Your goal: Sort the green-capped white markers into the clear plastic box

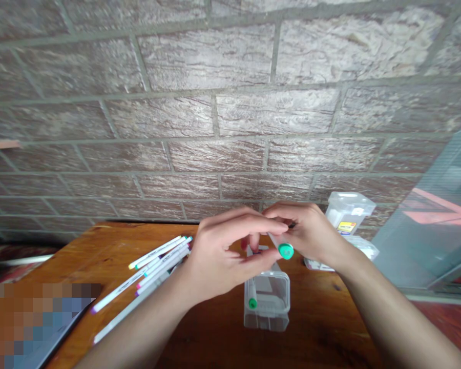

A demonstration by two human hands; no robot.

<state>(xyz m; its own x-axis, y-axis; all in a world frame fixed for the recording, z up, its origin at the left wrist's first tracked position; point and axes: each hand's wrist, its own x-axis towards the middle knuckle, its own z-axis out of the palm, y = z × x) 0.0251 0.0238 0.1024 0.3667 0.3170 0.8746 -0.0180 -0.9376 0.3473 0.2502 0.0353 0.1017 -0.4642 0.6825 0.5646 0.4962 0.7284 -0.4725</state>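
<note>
A white marker with a green end (286,251) points toward me, raised above the table. My right hand (307,228) is closed on it, its fingers curled around the barrel and partly hidden. From the other side, my left hand (228,251) has its thumb against the green end and its index finger across the top, closed loosely around the marker. Below both hands, a clear plastic case (267,323) stands on the table. Inside the case lies another green-ended marker (253,302); the left hand covers part of the case's back.
Several white markers with coloured ends (153,266) lie to the left on the wooden table (215,328). Clear plastic containers (348,210) stand at the back right, one with a yellow label. A brick wall (238,118) rises behind the table.
</note>
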